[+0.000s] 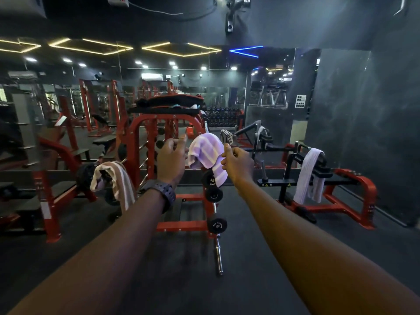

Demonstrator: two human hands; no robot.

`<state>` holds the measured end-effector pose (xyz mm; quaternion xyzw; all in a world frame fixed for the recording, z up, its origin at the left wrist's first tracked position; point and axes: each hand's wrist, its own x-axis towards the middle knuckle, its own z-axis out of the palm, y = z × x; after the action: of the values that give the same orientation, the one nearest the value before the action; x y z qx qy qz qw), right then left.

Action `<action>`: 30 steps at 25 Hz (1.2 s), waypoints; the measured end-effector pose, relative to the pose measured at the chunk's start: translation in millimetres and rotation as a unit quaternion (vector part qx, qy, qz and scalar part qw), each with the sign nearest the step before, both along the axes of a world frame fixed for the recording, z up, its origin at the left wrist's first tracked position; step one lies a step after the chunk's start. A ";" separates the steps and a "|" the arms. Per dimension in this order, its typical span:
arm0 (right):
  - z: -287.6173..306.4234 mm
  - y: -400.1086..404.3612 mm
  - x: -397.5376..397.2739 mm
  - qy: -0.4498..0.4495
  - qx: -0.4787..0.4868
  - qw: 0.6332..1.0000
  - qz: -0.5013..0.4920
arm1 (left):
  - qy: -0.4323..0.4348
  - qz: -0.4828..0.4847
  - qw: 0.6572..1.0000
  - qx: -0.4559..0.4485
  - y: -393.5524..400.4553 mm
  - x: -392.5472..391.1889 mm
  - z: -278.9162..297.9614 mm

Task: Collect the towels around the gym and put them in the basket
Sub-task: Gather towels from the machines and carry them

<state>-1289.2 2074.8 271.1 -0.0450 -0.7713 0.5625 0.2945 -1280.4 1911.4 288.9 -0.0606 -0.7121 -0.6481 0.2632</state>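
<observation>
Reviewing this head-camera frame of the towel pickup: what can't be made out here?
- Basket: nowhere in the head view.
- Purple striped towel: its support is hidden beneath it; whether the right hand pinches its edge is unclear.
- Left hand: back faces the camera, so contact with the towel is hidden.
- Small striped towel behind: too small and dim.

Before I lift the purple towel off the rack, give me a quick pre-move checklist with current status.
1. Right hand pinching the purple towel edge: ok.
2. Left hand gripping the towel: not ok, fingers curled beside it, holding nothing.
3. Towel free of the red rack: not ok, draped over a weight peg.
4. Basket in sight: not ok, none visible.
5. Other towels located: ok, beige towel left, white towel right.
</observation>
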 end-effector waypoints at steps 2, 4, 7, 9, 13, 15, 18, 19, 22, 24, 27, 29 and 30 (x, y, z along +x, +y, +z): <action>-0.9 -0.3 -51.6 -0.008 0.001 1.000 -0.010 | -0.002 -0.005 1.000 0.006 -1.5 -56.8 1.5; 0.7 0.6 -104.4 -0.013 -0.008 1.000 -0.018 | -0.012 -0.010 1.000 0.006 -2.9 -114.4 4.9; 4.4 6.4 -183.4 -0.010 -0.009 1.000 -0.025 | -0.019 -0.015 1.000 -0.001 2.3 -193.5 9.1; 3.4 11.4 -231.0 -0.007 -0.008 1.000 -0.025 | -0.019 -0.027 0.999 0.001 11.6 -236.1 9.7; -15.2 30.1 -348.5 -0.005 -0.013 1.000 -0.021 | -0.017 -0.027 0.999 -0.012 41.1 -343.7 -5.1; -22.6 43.4 -407.6 -0.008 -0.016 1.000 -0.018 | -0.025 -0.021 0.999 -0.012 55.2 -399.9 -9.7; -28.3 56.3 -480.1 -0.017 -0.011 1.000 -0.011 | -0.042 -0.016 0.999 -0.012 66.7 -466.5 -9.2; -29.4 57.9 -504.3 -0.021 -0.004 1.000 -0.010 | -0.042 -0.016 0.999 -0.006 69.2 -489.6 -7.9; -33.0 58.3 -569.0 -0.039 0.014 0.999 -0.003 | -0.040 -0.018 0.999 0.006 75.8 -554.5 -10.0; -37.7 56.8 -607.9 -0.040 0.025 0.999 -0.005 | -0.047 -0.028 0.998 0.002 78.8 -596.5 -16.7; -44.1 52.6 -657.7 -0.053 0.055 0.997 -0.013 | -0.045 -0.034 0.998 -0.015 77.2 -651.8 -23.0; -43.6 46.3 -687.7 -0.068 0.107 0.991 -0.040 | -0.035 -0.033 0.998 -0.034 72.9 -690.3 -23.5; -44.4 44.4 -700.4 -0.068 0.150 0.984 -0.066 | -0.033 -0.033 0.998 -0.045 71.6 -708.3 -24.0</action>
<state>-1989.6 2119.3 226.6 -0.0893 -0.8606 0.4148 0.2817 -1988.7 1983.0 264.9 -0.0742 -0.7462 -0.6257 0.2152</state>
